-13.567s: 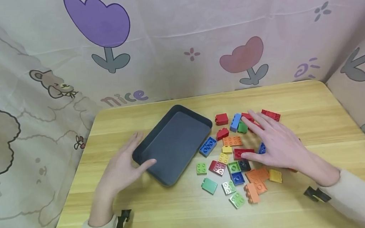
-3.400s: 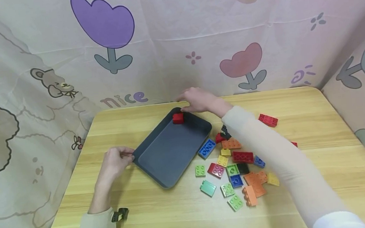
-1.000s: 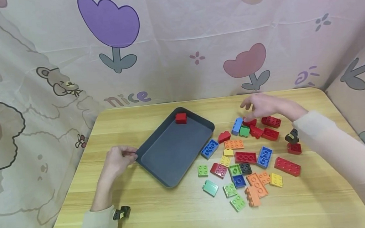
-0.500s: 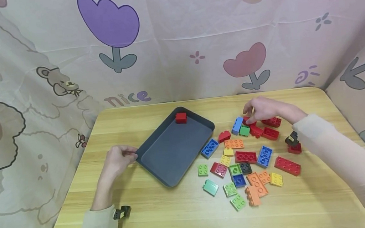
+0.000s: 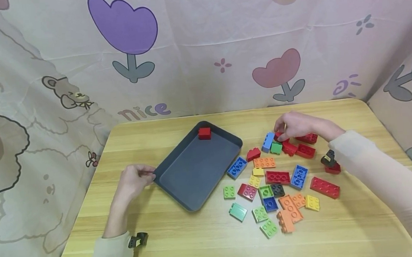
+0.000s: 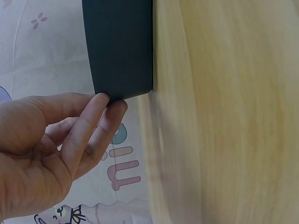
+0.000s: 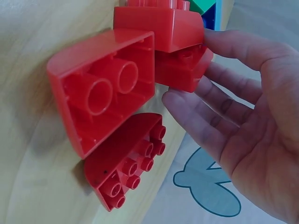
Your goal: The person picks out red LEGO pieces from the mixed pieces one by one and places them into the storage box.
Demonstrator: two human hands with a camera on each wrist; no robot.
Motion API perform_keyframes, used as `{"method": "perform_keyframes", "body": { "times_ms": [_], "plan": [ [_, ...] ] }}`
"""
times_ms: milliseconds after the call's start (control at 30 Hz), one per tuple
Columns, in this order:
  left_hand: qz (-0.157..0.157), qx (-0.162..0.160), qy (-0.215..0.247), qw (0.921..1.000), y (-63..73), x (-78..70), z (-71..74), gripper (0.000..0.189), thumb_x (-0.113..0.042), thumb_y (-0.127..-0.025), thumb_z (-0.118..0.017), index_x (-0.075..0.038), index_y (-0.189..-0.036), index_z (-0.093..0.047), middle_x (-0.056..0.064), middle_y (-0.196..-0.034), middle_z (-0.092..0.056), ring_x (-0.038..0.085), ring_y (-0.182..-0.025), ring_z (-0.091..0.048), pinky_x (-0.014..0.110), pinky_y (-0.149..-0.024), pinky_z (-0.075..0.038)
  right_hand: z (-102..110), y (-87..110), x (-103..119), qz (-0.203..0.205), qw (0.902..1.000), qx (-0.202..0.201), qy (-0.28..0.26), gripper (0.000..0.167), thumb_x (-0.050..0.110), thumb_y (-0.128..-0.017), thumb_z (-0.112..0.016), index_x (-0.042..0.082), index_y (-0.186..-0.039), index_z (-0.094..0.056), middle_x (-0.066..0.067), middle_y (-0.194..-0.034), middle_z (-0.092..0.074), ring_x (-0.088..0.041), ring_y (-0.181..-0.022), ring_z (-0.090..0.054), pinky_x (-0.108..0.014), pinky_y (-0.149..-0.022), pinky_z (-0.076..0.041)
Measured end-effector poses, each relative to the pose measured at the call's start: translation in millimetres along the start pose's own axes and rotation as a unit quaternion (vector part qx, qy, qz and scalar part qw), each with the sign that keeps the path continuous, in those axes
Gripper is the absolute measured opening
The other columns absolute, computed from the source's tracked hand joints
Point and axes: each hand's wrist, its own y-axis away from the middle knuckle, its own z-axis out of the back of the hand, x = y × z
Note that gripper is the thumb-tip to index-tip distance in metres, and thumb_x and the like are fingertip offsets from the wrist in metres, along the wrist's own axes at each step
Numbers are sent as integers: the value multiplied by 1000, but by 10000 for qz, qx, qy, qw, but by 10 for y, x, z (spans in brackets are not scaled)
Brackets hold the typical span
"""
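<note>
Pinching tray [image 5: 199,167] corner w/ L fingers [image 6: 85,126], R fingers [image 7: 196,119] part-curled, prob. gripping red brick [image 7: 180,72].

Left hand [image 5: 132,183] on dark tray [image 5: 198,169], right hand [image 5: 294,124] on red brick [image 5: 278,135].

We see pale wood-grain table [image 5: 186,243]: dark tray [image 5: 195,173] left of centre (set askew), loose bricks [image 5: 277,177] scattered right of it, blue brick [image 5: 236,168] just beside tray.

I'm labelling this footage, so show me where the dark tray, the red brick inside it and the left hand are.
Dark tray [image 5: 195,173]: head view, on its bare floor.
Red brick [image 5: 204,134]: head view, middle of its visible side.
Left hand [image 5: 132,182]: head view, back of the hand.
</note>
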Motion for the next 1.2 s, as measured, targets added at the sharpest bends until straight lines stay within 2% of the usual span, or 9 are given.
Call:
{"method": "perform_keyframes", "body": {
  "times_ms": [433, 700, 967, 1200],
  "plan": [
    [-23, 21, 35, 10000, 2, -7, -5, 22, -3, -96, -73, 6, -115, -76, 21, -103, -79, 15, -82, -74, 22, -70, -58, 2, 3, -13, 5, 9999, -16, -142, 18, 14, -92, -81, 7, -109, -79, -5, -98, -79, -14, -82, -65, -32, -78, -57],
    [9, 33, 45, 10000, -1, 4, -2, 23, -4, -97, -72, 6, -117, -75, 21, -105, -79, 15, -83, -74, 22, -70, -58, 11, 14, 4, 58, 9998, -83, -168, 19, 12, -92, -80, 5, -110, -80, -6, -99, -80, -15, -84, -67, -35, -80, -59],
    [51, 52, 12, 10000, 3, 5, 2, 23, -4, -97, -72, 5, -117, -75, 21, -105, -79, 15, -84, -74, 24, -71, -58, 22, 21, 0, 173, 9995, -218, -133, 20, 8, -91, -79, 4, -111, -80, -8, -101, -80, -18, -89, -70, -43, -86, -62],
    [56, 49, -24, 10000, 4, 8, -1, 22, -5, -97, -72, 4, -117, -76, 20, -104, -79, 16, -84, -74, 24, -71, -58, 62, 28, 12, 276, 9992, -281, -55, 19, 6, -90, -79, 4, -109, -81, -9, -100, -81, -18, -87, -71, -41, -82, -63]
  ]
}}
